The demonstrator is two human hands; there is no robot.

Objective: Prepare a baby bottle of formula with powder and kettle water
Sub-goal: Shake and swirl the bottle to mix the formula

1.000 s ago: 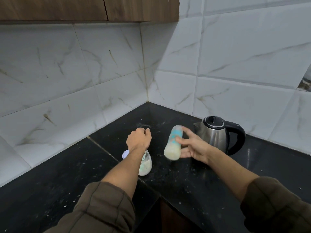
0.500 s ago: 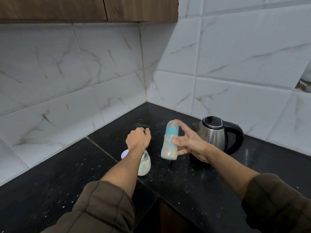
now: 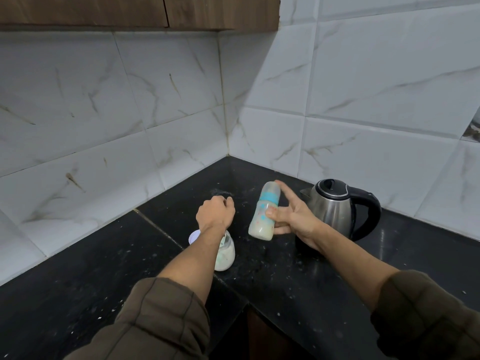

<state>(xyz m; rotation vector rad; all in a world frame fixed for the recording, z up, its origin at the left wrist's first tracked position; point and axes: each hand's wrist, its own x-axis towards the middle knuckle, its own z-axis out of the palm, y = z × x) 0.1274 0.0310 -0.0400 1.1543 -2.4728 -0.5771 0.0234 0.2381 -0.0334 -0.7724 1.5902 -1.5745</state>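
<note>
My right hand [image 3: 294,220] grips a baby bottle [image 3: 264,213] with a teal ring, thumb on its front and index finger stretched up along the cap. The bottle hangs tilted above the black counter [image 3: 285,287], milky liquid in its lower half. My left hand [image 3: 215,213] is a closed fist just beyond a glass jar of white powder [image 3: 226,255]; nothing shows in the fist. A steel kettle [image 3: 331,207] with a black handle stands behind my right hand.
A pale round lid [image 3: 194,236] lies beside the jar, partly under my left forearm. White powder specks dot the counter. Tiled walls meet in a corner behind, with wooden cabinets [image 3: 130,11] above. The counter's front edge notches inward between my arms.
The bottle has shifted a little up and to the left in my right hand and now stands more upright, no longer blurred. My left fist has stayed in place.
</note>
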